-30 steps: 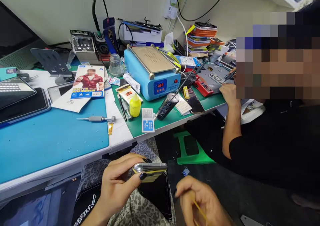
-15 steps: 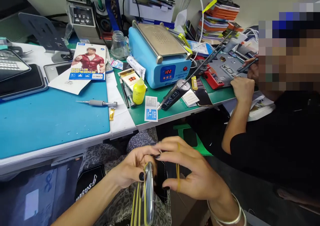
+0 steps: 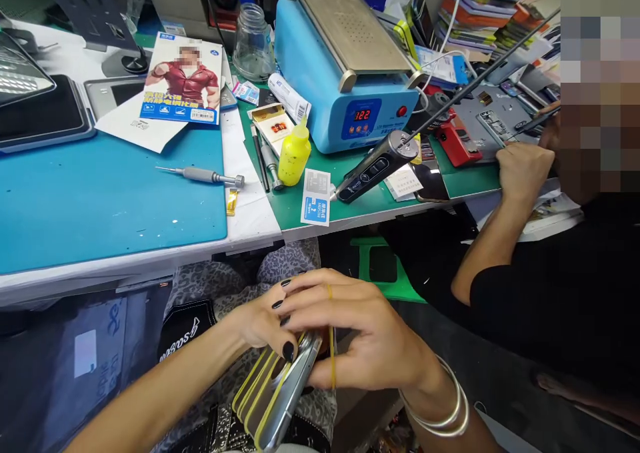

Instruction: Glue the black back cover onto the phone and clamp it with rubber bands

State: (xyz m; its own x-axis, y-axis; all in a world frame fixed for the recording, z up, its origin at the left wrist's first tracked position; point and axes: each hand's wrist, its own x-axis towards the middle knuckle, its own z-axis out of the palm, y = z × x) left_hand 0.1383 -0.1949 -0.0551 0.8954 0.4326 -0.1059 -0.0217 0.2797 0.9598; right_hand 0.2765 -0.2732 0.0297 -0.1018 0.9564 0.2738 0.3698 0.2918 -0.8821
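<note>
Over my lap, my left hand (image 3: 261, 321) is closed around the upper end of a phone (image 3: 285, 405), its thumb on the near face. Several yellow rubber bands (image 3: 256, 387) wrap the phone, which is tilted with its shiny edge towards me. Another yellow rubber band (image 3: 333, 363) is looped over the fingers and thumb of my right hand (image 3: 367, 336) and stretched between them. The right fingertips lie over the left hand, while the right thumb is by the phone's edge. The phone's far side and upper end are hidden by my hands.
On the bench ahead lie a screwdriver (image 3: 200, 175), a yellow bottle (image 3: 294, 156), a small card (image 3: 315, 197) and a black handheld tool (image 3: 373, 169). Behind them stands a blue heating machine (image 3: 320, 86). At the right a co-worker's hand (image 3: 525, 166) works over phone parts.
My right hand has moved left, its fingertips now over my left hand and its thumb by the phone. The phone has tilted, and the camera view has shifted.
</note>
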